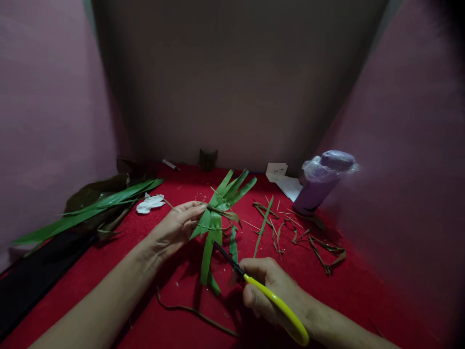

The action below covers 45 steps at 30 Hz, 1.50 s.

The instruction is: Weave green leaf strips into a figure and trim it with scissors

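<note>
Behind the left hand, the red cloth-covered counter lay clear toward the grey back wall. Yellow-handled black-bladed scissors and overlapping green leaf strips barred the gap to the right hand; curled dry brown strips and a purple plastic-topped container obstructed the right, long green leaves the left.

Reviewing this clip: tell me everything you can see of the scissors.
The scissors have slim, dark blades that look like metal and a smooth, bright yellow handle that looks like plastic. The right hand grips them above the red surface; part of the handle is hidden by the fingers. They slant across the picture, handle toward the lower right, tips pointing up and left at a hanging green leaf strip. Whether the blades are parted or touch the strip is unclear.
</note>
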### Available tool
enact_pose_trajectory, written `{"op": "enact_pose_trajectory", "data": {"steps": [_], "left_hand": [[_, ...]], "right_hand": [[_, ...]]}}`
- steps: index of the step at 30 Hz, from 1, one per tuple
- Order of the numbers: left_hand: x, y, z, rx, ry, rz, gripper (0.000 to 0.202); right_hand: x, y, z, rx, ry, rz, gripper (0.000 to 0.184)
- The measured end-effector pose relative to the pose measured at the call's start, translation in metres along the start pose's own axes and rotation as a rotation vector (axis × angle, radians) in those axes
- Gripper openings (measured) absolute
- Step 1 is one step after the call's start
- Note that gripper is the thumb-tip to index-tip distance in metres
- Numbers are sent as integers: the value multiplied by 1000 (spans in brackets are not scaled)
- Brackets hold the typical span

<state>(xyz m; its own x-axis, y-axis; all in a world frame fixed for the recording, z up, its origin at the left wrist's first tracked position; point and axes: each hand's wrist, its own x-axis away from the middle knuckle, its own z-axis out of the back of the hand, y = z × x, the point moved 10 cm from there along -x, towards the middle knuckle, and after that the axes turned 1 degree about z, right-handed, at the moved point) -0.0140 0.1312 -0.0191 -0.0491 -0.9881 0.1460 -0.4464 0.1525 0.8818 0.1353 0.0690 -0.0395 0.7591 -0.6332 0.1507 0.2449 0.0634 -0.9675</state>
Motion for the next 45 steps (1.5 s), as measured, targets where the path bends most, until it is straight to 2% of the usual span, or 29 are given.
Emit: {"op": "enact_pose_trajectory", "data": {"steps": [14, 19, 22, 29, 36, 45], "left_hand": [[2, -1, -5, 12, 48, -39, 7], [1, -3, -7, -2, 36, -33, 5], [1, -2, -7, -1, 38, -36, 5], [1, -2, -6, 4, 49, -27, 6], [1, -2, -6, 10, 43, -40, 4], [1, -2, -5, 4, 60, -33, 4]], "right_hand": [[-1, -2, 1, 1, 25, -30, 59], [-2, -4, 1, -29, 30, -50, 58], [-2, -3, 1, -59, 35, -49, 53], [-3, 4, 3, -17, 56, -68, 20], [-3, 10, 3, -53, 71, -112, 14], [-3, 7, 4, -27, 83, -124, 13]]}}
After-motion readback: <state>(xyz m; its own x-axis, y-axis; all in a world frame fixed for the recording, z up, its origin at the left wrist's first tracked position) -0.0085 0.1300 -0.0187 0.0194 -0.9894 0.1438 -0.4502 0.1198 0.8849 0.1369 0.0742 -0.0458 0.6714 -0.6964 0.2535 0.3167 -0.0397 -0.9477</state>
